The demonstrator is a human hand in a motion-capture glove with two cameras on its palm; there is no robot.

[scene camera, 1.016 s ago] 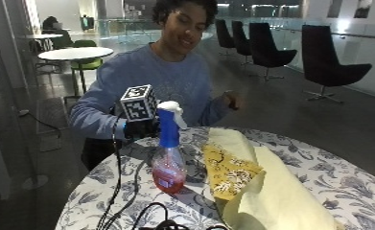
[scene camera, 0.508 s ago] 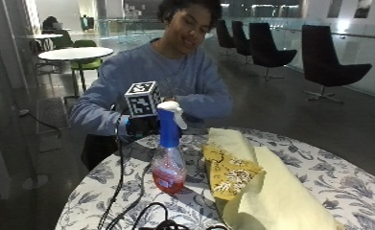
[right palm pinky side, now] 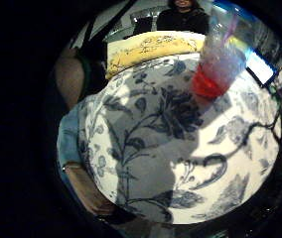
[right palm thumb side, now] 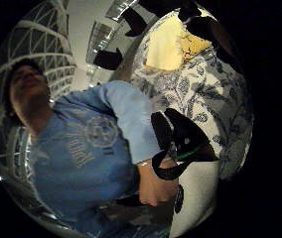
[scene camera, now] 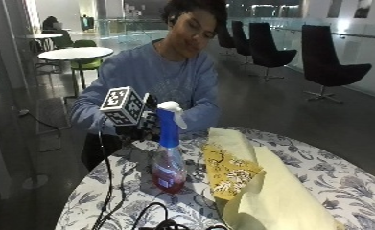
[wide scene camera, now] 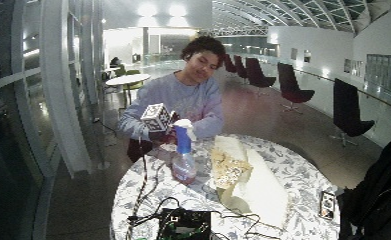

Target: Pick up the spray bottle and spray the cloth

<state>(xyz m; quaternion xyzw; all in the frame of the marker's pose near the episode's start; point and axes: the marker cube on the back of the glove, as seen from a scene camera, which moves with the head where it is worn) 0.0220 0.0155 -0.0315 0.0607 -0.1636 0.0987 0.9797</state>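
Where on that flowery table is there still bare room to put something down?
Free: the tablecloth right of the yellow cloth, and the patch between the spray bottle and the person's edge. Crowded: the near edge, where black cables lie beside the bottle.

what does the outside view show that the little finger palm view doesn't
Only the outside view shows the gloved right hand behind the bottle, apparently not gripping it, plus the bottle's blue neck and white nozzle. Only the palm view shows a bare hand at the table's edge. Both show the bottle's red liquid, the yellow cloth and the floral tabletop.
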